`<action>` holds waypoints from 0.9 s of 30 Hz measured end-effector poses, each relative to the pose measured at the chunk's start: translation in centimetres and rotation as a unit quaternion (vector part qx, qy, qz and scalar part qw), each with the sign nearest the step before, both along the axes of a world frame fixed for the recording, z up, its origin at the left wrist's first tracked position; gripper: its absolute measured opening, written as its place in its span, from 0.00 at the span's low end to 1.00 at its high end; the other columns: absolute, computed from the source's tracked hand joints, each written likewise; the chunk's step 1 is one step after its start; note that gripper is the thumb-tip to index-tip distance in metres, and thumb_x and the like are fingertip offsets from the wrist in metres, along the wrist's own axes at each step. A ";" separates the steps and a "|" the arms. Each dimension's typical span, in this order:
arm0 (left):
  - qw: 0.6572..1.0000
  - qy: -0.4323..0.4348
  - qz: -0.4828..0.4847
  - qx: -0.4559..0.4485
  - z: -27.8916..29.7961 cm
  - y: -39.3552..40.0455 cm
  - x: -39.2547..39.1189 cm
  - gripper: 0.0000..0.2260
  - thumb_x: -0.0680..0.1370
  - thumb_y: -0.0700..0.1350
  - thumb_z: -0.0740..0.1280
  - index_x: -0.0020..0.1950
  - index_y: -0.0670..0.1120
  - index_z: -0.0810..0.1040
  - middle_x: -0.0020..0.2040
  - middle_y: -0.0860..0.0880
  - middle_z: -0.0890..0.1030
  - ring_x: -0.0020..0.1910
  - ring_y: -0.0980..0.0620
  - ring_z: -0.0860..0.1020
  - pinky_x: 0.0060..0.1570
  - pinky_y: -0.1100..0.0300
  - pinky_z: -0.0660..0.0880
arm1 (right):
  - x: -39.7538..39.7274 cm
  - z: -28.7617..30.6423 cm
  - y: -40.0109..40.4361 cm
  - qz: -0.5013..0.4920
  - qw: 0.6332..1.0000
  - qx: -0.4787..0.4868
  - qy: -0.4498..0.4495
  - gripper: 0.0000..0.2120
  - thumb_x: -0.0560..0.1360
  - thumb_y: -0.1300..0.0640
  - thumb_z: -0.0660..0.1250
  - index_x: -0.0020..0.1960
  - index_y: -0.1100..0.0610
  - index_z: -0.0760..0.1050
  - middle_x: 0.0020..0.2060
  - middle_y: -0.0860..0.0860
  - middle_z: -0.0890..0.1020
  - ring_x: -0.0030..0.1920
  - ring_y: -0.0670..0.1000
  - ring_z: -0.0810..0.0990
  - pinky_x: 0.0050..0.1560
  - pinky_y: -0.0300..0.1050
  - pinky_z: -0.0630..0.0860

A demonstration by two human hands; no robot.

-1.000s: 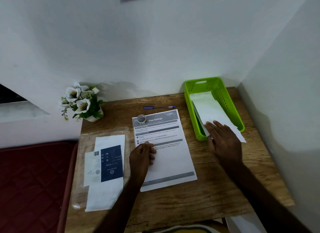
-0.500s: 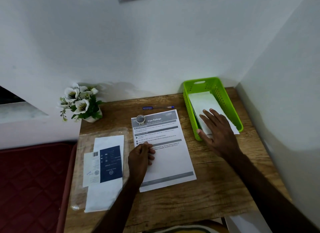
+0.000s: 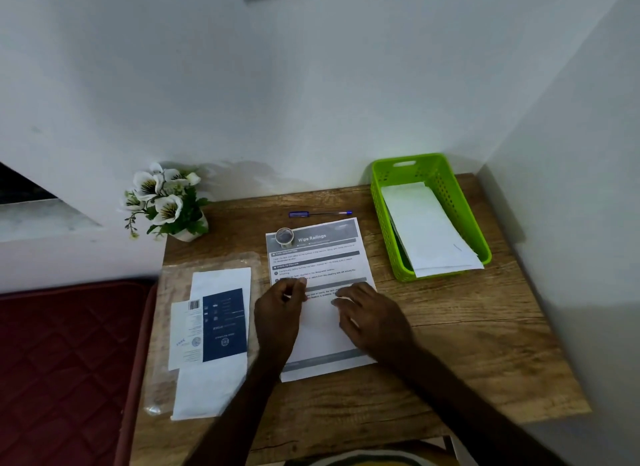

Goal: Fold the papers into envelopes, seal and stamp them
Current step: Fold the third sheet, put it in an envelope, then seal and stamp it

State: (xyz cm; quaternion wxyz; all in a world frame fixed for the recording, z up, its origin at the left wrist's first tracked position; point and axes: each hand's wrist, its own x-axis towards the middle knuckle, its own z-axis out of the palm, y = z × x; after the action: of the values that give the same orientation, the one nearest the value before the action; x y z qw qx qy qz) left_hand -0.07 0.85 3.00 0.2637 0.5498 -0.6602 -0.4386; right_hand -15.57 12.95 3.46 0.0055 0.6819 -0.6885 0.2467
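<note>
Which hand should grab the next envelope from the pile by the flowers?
Probably the left hand. It rests on the printed sheet beside the envelope pile; the right hand lies on the sheet's far side and would have to cross over.

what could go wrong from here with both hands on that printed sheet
1. The small round stamp or tape roll stands on the printed sheet's top corner; lifting or folding the sheet could tip it off.
2. The left hand seems to pinch something small and the right hand rests flat, so an uneven press may give a skewed crease.
3. The envelope overhangs the green basket's front rim and may slide out if bumped.
</note>
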 end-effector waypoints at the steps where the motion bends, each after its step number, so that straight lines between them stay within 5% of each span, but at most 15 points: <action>1: 0.998 -0.039 0.001 -0.050 0.4 -0.7 -0.2 0.09 0.81 0.53 0.69 0.53 0.49 0.84 0.49 0.51 0.86 0.45 0.55 0.82 0.47 0.53 0.82 | 0.5 -0.6 0.0 -0.001 1.000 0.020 -0.003 0.12 0.77 0.57 0.66 0.58 0.58 0.83 0.56 0.54 0.84 0.57 0.53 0.80 0.48 0.48 0.82; 5: 0.969 -0.160 0.007 -0.188 2.2 -4.2 -1.7 0.14 0.78 0.53 0.73 0.59 0.46 0.80 0.56 0.45 0.83 0.52 0.46 0.82 0.50 0.49 0.81 | 1.7 -1.9 -0.1 -0.010 0.998 0.054 0.008 0.13 0.73 0.60 0.71 0.57 0.58 0.82 0.55 0.54 0.84 0.54 0.55 0.82 0.43 0.49 0.82; 9: 0.962 -0.222 -0.008 -0.160 2.7 -7.0 -3.3 0.21 0.78 0.51 0.74 0.63 0.38 0.77 0.60 0.37 0.79 0.58 0.38 0.79 0.52 0.45 0.77 | 2.0 -2.0 0.1 -0.025 0.998 0.048 0.018 0.16 0.67 0.62 0.76 0.55 0.58 0.83 0.55 0.55 0.84 0.52 0.55 0.83 0.43 0.49 0.81; 13: 0.931 -0.291 -0.086 -0.203 1.4 -9.3 -2.9 0.15 0.81 0.53 0.65 0.59 0.43 0.80 0.60 0.39 0.80 0.56 0.39 0.79 0.50 0.45 0.79 | 2.0 -2.3 0.2 -0.025 0.999 0.039 0.021 0.18 0.65 0.62 0.77 0.55 0.58 0.84 0.56 0.56 0.85 0.53 0.55 0.84 0.45 0.49 0.82; 15: 0.930 -0.303 -0.078 -0.193 1.2 -10.5 -2.5 0.17 0.82 0.56 0.61 0.57 0.44 0.81 0.56 0.40 0.82 0.51 0.40 0.81 0.48 0.46 0.79 | 2.0 -2.5 0.2 -0.026 0.999 0.033 0.018 0.18 0.65 0.63 0.77 0.55 0.59 0.84 0.56 0.56 0.85 0.53 0.55 0.84 0.45 0.49 0.82; 21: 0.926 -0.306 -0.027 -0.221 2.1 -13.9 -0.7 0.09 0.80 0.43 0.70 0.52 0.36 0.83 0.44 0.34 0.83 0.42 0.34 0.81 0.42 0.46 0.76 | 2.3 -2.7 0.4 -0.035 0.999 0.037 0.014 0.19 0.64 0.63 0.77 0.55 0.58 0.84 0.57 0.56 0.85 0.54 0.56 0.84 0.47 0.50 0.82; 27: 0.901 -0.306 -0.054 -0.303 1.3 -13.6 -0.8 0.11 0.80 0.48 0.67 0.56 0.42 0.81 0.56 0.37 0.80 0.52 0.36 0.79 0.46 0.46 0.77 | 2.4 -3.1 0.2 -0.048 0.998 0.031 0.008 0.18 0.66 0.63 0.77 0.56 0.59 0.84 0.57 0.56 0.85 0.55 0.56 0.84 0.50 0.51 0.82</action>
State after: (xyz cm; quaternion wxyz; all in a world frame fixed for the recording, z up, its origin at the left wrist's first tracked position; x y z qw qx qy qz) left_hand -0.90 -12.74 4.34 0.1785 0.5138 -0.8381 -0.0413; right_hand -13.19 13.17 0.37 0.0014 0.6501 -0.7276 0.2189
